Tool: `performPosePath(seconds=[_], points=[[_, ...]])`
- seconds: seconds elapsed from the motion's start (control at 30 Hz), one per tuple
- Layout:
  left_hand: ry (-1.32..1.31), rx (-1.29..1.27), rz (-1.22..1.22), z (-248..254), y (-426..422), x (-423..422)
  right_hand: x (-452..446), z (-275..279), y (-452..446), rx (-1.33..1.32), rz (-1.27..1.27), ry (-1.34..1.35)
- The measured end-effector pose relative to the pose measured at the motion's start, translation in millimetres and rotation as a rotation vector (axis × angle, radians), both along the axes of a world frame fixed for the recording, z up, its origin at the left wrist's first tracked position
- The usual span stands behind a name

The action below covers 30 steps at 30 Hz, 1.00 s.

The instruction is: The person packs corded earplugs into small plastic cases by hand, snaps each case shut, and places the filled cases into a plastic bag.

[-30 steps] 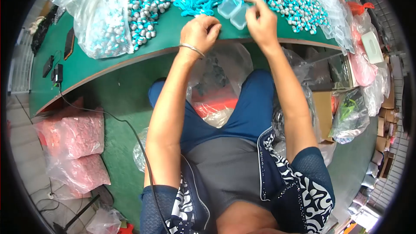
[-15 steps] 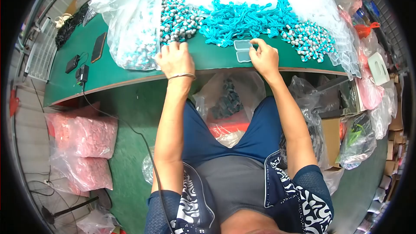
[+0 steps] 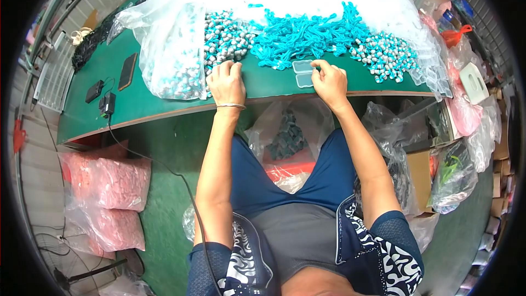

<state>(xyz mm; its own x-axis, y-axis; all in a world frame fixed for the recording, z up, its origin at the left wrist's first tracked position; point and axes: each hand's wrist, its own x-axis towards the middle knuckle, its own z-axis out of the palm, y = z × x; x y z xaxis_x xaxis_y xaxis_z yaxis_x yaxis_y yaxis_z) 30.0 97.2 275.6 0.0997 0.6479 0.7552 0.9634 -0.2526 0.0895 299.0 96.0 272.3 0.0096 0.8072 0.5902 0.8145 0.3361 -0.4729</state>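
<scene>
One open clear plastic case (image 3: 303, 68) is lying at the upper centre of the frame, its right edge partly disappearing behind the fingertips of the right hand (image 3: 330, 83). It is sitting just left of that hand's curled thumb and forefinger; whether they are pinching it or only resting against it, I cannot tell. The left hand (image 3: 226, 85) is bending its fingers downward at the lower edge of a heap of grey-and-teal pieces (image 3: 227, 35), left of centre; its fingertips are hidden, so its grip cannot be made out. Above the case, teal cords (image 3: 301, 35) are lying tangled, a second grey-and-teal heap (image 3: 386, 57) is spreading at upper right, and glare is washing out the top.
</scene>
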Motion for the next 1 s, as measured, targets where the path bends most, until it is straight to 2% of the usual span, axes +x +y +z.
performPosePath(seconds=[0.07,0.27,0.33,0.4,0.47,0.6,0.87,1.0], points=[[-0.039,0.110,0.022,7.4,0.1,6.3,0.1,0.1,-0.1,0.018,0.005,-0.003],[0.009,0.090,0.113,3.9,27.9,7.0,0.0,4.1,-3.4,-0.016,0.019,-0.014],[-0.059,0.047,-0.017,4.0,33.7,6.3,-0.6,3.0,-2.8,-0.004,0.014,-0.025],[-0.066,0.089,-0.034,7.2,33.5,7.0,-1.5,2.3,-2.4,0.009,0.016,-0.029],[-0.069,-0.015,-0.118,13.9,27.6,9.0,-1.2,2.9,-1.9,0.024,0.017,-0.035],[0.015,0.011,-0.267,11.4,22.5,14.8,-2.5,2.9,-1.8,0.007,0.010,-0.041],[0.011,-0.073,-0.370,16.2,15.8,21.4,-2.4,2.6,-1.0,0.028,0.009,-0.054],[-0.057,0.001,-0.417,16.2,16.3,20.0,-3.1,3.4,-2.4,0.014,0.003,-0.061]])
